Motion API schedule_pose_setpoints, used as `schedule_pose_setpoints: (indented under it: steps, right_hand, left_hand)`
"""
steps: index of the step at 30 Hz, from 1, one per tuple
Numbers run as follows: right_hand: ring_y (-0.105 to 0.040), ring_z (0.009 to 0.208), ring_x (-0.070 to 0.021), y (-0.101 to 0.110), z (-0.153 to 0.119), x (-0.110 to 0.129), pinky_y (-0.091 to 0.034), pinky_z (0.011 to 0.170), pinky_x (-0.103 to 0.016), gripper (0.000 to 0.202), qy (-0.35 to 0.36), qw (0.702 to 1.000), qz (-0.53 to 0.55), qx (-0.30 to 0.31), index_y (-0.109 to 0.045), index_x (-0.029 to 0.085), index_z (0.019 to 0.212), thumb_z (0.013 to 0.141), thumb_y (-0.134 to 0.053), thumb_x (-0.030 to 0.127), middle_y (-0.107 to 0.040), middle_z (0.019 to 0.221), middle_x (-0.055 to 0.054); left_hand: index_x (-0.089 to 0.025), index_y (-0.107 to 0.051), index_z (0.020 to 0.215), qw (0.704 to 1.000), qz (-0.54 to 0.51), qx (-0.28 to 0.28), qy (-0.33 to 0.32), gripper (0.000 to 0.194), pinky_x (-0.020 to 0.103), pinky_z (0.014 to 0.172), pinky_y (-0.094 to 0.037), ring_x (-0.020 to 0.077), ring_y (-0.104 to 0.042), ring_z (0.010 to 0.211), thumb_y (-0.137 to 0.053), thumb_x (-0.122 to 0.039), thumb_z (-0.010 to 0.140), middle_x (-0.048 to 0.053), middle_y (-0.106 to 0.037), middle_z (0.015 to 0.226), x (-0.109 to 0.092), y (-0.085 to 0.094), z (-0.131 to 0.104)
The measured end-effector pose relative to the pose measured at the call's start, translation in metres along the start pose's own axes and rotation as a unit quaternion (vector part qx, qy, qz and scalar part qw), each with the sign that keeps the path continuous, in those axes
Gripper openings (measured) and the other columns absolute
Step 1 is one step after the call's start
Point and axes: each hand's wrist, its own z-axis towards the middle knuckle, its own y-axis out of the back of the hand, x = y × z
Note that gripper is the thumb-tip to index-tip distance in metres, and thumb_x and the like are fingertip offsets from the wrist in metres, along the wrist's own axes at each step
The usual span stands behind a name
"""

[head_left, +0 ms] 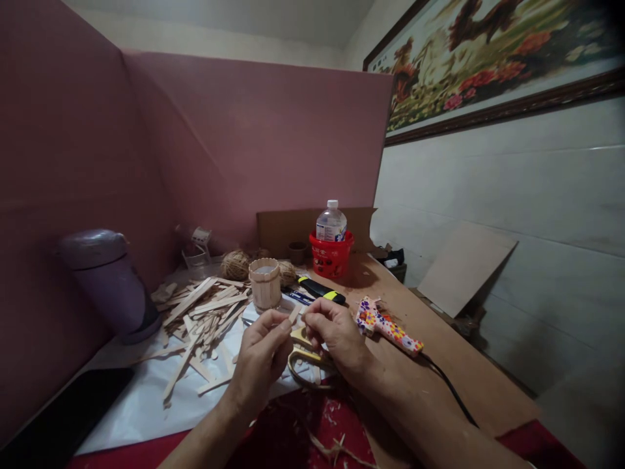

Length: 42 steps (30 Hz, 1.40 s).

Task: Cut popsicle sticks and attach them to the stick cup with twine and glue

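My left hand pinches a short piece of craft stick between thumb and fingertips. Close beside it, the fingers of my right hand are pressed together; whatever lies between them, if anything, is too small to make out. Yellow-handled scissors lie under both hands, partly hidden by them. Just beyond my left hand stands a round cup covered with upright craft sticks. A flower-patterned glue gun rests to the right of my right hand, its black cord running toward the front edge.
Loose craft sticks are heaped on white sheeting at left, near a purple flask. Behind are twine balls, a black-and-yellow utility knife and a red bucket holding a plastic bottle. Pink panels enclose the back and left.
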Motion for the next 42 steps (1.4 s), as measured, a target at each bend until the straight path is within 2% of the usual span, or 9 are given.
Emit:
schedule_pose_setpoints:
  steps: [6,9,11,16,19,25,30,36,42]
  right_hand:
    - [-0.038,0.040,-0.0064,0.003,0.003,-0.011,-0.030,0.038,-0.018,0.027,0.059,0.995,-0.079,-0.004,-0.045,0.020,0.065,0.085,-0.048,0.038,-0.046,0.052,0.006]
    - [-0.053,0.059,-0.0115,0.004,0.002,-0.011,-0.042,0.052,-0.021,0.011,0.145,0.980,-0.129,-0.048,-0.054,0.020,0.086,0.083,-0.056,0.030,-0.057,0.070,0.001]
    - [-0.057,0.076,-0.0156,0.005,0.000,-0.007,-0.046,0.063,-0.024,0.017,0.197,0.963,-0.176,-0.056,-0.057,0.020,0.099,0.083,-0.056,0.025,-0.061,0.085,-0.003]
    - [-0.057,0.073,-0.0159,0.008,-0.004,0.004,-0.044,0.065,-0.027,0.008,0.251,0.922,-0.294,-0.024,-0.065,0.018,0.083,0.083,-0.057,0.020,-0.064,0.082,-0.004]
    - [-0.055,0.063,-0.0145,0.010,-0.002,0.005,-0.042,0.059,-0.026,0.007,0.230,0.926,-0.300,-0.015,-0.061,0.019,0.076,0.082,-0.058,0.019,-0.061,0.068,-0.001]
    - [-0.051,0.051,-0.0121,0.011,-0.001,0.001,-0.038,0.048,-0.024,0.009,0.171,0.951,-0.259,0.008,-0.061,0.019,0.074,0.082,-0.056,0.022,-0.057,0.058,0.001]
    - [-0.055,0.048,-0.0122,0.012,0.000,0.000,-0.044,0.047,-0.024,0.011,0.124,0.971,-0.203,0.025,-0.062,0.019,0.083,0.083,-0.051,0.023,-0.062,0.063,0.000]
    - [-0.055,0.049,-0.0123,0.014,-0.001,0.004,-0.043,0.047,-0.024,0.010,0.144,0.962,-0.231,0.034,-0.063,0.019,0.075,0.081,-0.058,0.026,-0.060,0.057,0.001]
    - [-0.054,0.048,-0.0111,0.016,0.003,-0.002,-0.042,0.046,-0.022,0.010,0.107,0.974,-0.196,0.042,-0.060,0.019,0.074,0.081,-0.055,0.024,-0.059,0.058,0.001]
  left_hand:
    - [-0.016,-0.053,0.076,1.000,0.005,-0.006,-0.017,0.022,0.013,0.036,-0.013,0.0020,-0.020,0.038,-0.064,-0.036,0.077,-0.011,-0.033,0.045,-0.001,0.001,0.002]
    - [-0.015,-0.055,0.075,0.999,0.029,-0.007,-0.027,0.024,0.014,0.037,-0.015,0.0023,-0.023,0.039,-0.066,-0.037,0.075,-0.010,-0.034,0.047,0.000,0.002,0.004]
    - [-0.015,-0.055,0.075,0.998,0.049,-0.005,-0.031,0.025,0.015,0.037,-0.016,0.0029,-0.023,0.039,-0.066,-0.038,0.075,-0.010,-0.034,0.046,0.001,0.003,0.005]
    - [-0.016,-0.060,0.075,0.980,0.172,0.013,-0.103,0.021,0.018,0.046,-0.029,0.0074,-0.039,0.051,-0.059,-0.036,0.080,-0.003,-0.052,0.059,-0.001,0.005,0.001]
    - [-0.016,-0.061,0.077,0.944,0.285,0.032,-0.162,0.020,0.021,0.056,-0.034,0.0113,-0.046,0.062,-0.053,-0.033,0.085,0.000,-0.058,0.068,-0.003,0.007,-0.002]
    - [-0.016,-0.059,0.073,0.913,0.373,0.035,-0.164,0.024,0.024,0.053,-0.030,0.0118,-0.042,0.057,-0.049,-0.033,0.087,-0.002,-0.053,0.061,-0.005,0.011,0.000]
    - [-0.016,-0.058,0.070,0.940,0.312,0.035,-0.130,0.025,0.022,0.051,-0.030,0.0111,-0.039,0.056,-0.052,-0.035,0.084,-0.002,-0.051,0.059,-0.008,0.008,0.000]
    - [-0.015,-0.061,0.070,0.960,0.260,0.026,-0.103,0.023,0.021,0.051,-0.031,0.0110,-0.040,0.056,-0.058,-0.036,0.079,-0.002,-0.050,0.059,-0.010,0.007,0.000]
    - [-0.014,-0.059,0.071,0.977,0.205,0.046,-0.043,0.023,0.020,0.042,-0.021,0.0069,-0.029,0.046,-0.060,-0.037,0.077,-0.006,-0.042,0.052,-0.008,0.008,0.004]
